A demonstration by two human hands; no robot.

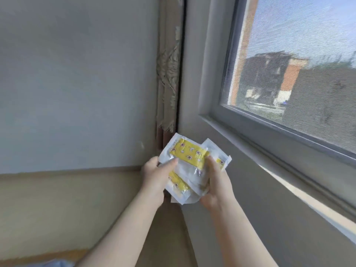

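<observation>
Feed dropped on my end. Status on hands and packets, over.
Left hand grips clear packets, left edge. Right hand grips their right side. Nothing in the way; window frame close on the right.

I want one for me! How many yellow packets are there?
3 show: the top packet in the middle, the right packet peeking out above the right hand, and the lower packet beside the left hand. More may hide between them.
</observation>
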